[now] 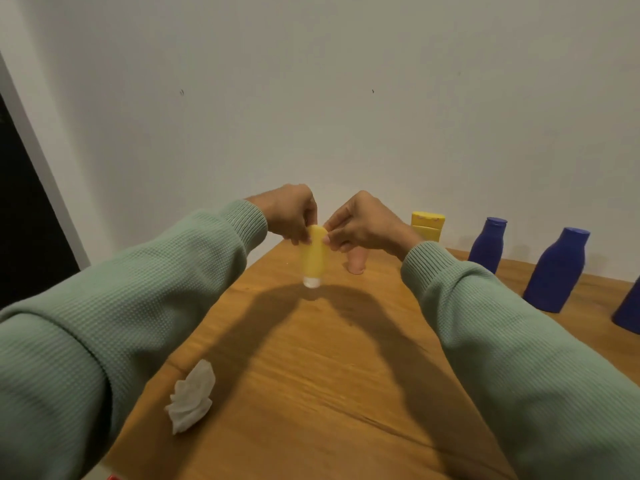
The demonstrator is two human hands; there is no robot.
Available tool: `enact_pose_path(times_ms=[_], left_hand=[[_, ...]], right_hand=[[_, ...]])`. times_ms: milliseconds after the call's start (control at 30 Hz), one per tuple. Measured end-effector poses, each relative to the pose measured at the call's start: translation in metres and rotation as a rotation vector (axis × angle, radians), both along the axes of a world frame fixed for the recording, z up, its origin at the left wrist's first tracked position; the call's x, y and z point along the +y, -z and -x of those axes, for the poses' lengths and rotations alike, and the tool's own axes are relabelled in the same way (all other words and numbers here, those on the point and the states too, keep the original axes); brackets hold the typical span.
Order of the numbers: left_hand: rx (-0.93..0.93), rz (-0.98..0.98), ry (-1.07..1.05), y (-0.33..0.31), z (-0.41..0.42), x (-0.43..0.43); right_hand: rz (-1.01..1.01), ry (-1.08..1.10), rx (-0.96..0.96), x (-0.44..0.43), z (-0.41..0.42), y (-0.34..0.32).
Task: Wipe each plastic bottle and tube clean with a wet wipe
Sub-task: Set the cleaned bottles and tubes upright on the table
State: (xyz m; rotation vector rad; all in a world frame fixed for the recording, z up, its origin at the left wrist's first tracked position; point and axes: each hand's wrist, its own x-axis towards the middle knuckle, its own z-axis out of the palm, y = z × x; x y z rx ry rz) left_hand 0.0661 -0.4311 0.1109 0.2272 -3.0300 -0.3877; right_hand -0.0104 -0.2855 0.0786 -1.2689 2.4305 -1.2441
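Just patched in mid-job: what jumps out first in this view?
The left hand and right hand pinch a small yellow tube, cap down, over the middle of the wooden table. A crumpled white wipe lies untouched near the table's left edge, and dark blue bottles line the right side.

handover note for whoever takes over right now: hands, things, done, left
Left hand and right hand both pinch the top of the yellow tube, cap down.
Wet wipe lies crumpled on the table, near left, in neither hand.
Pink tube stands behind the right hand; yellow bottle and three blue bottles stand along the right.
Done: cannot tell which are wiped.
Left: probably retrieve the wipe and wipe the held tube.
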Motion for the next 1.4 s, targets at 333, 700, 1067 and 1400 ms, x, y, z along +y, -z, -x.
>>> enact_pose_path(times_ms=[333, 700, 1067, 1400], left_hand=[[0.274, -0.027, -0.155, 0.040, 0.050, -0.044], [0.246, -0.042, -0.185, 0.065, 0.069, -0.059], [0.226, -0.053, -0.220, 0.066, 0.069, -0.063], [0.210, -0.048, -0.265, 0.045, 0.034, -0.058]], right_hand=[[0.070, 0.171, 0.071, -0.057, 0.044, 0.018], [0.051, 0.208, 0.042, -0.070, 0.054, 0.040], [0.049, 0.226, 0.039, -0.070, 0.056, 0.043], [0.123, 0.221, 0.048, -0.054, 0.042, 0.031]])
